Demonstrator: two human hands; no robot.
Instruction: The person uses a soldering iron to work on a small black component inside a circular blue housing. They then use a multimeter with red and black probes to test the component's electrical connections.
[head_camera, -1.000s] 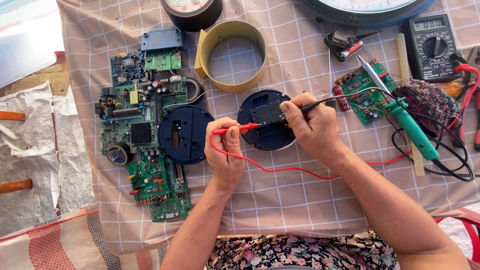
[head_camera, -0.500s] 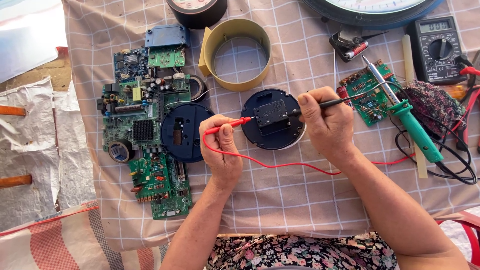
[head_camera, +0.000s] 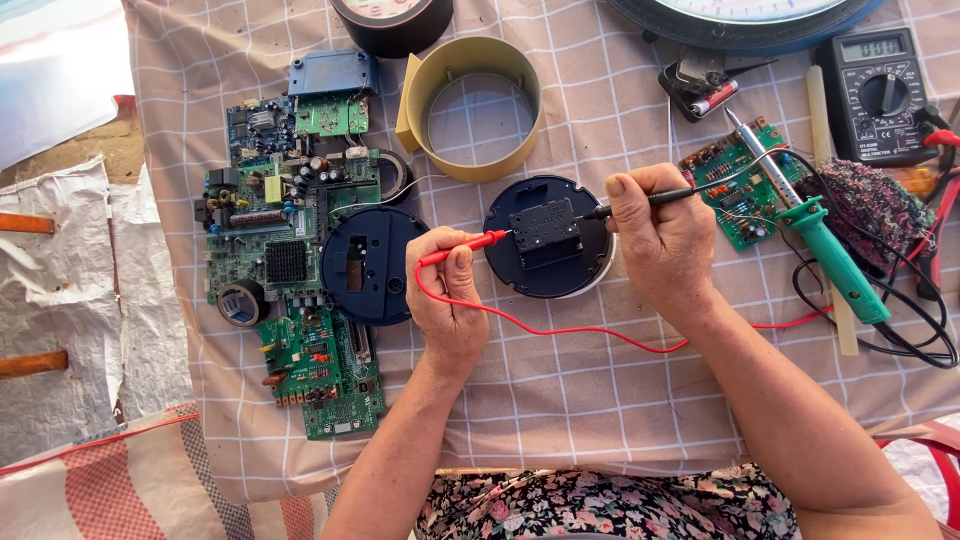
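While we look down on a checked cloth (head_camera: 560, 400) spread over the table, the dark round clock back (head_camera: 548, 237) lies at its middle, our landmark. Left of it sit a second dark disc (head_camera: 372, 265) and green circuit boards (head_camera: 290, 250); above it stands a yellow ring (head_camera: 470, 108), open and holding nothing. Right of it lie a small board (head_camera: 745, 190), a green-handled soldering iron (head_camera: 825, 250) and a multimeter (head_camera: 880, 92). Our left hand (head_camera: 450, 300) pinches the red probe (head_camera: 462, 246), our right hand (head_camera: 665, 240) closes round the black probe (head_camera: 640, 203), both tips at the clock back's centre block. Since half a second ago both hands have barely shifted.
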